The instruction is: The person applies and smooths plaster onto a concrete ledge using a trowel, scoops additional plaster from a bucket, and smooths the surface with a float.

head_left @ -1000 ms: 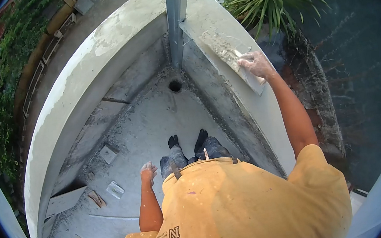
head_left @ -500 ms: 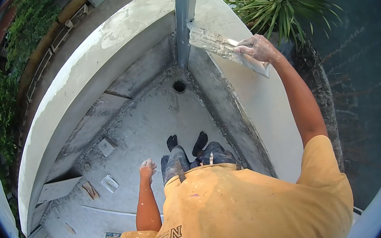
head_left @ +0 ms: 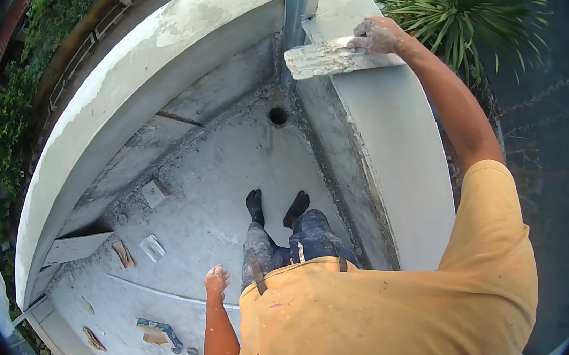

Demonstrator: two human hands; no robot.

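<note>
**Right hand [head_left: 378, 33] closed on a plaster-coated trowel [head_left: 329, 60] at the corner post; left hand [head_left: 218, 280] low on the other side**

View: head camera, looking down past a yellow T-shirt [head_left: 377, 314] with paint-like flecks.

Right arm extended forward. Fingers curl over the far long edge of the trowel and clasp it near its outer end; the handle is hidden beneath the hand, so the exact hold on it cannot be read. Knuckles pale with dried material. Trowel lies crosswise over the flat top of the right-hand parapet [head_left: 403, 143], close to its forward end. Its inner end projects past the parapet's inner edge and, in this view, overlaps the grey metal post [head_left: 305, 3]. Upward face rough, coated with whitish-grey plaster. Contact between the underside and the parapet: cannot tell.

Left hand beside the left thigh, over the floor, well apart from the trowel. Fingers loosely bent, tips whitened; cannot tell whether anything sits in the palm.

Surroundings: curved parapet [head_left: 92, 119] on the left, meeting the right one near the post. Round hole [head_left: 278, 116] in the concrete floor [head_left: 218, 178], ahead of two feet in dark split-toe footwear [head_left: 296, 209]. On the floor to the left: a long pale strip [head_left: 164, 293] and a blue-patterned carton [head_left: 160, 334]. Long-leaved plant [head_left: 462, 10] outside, beyond the right hand.
</note>
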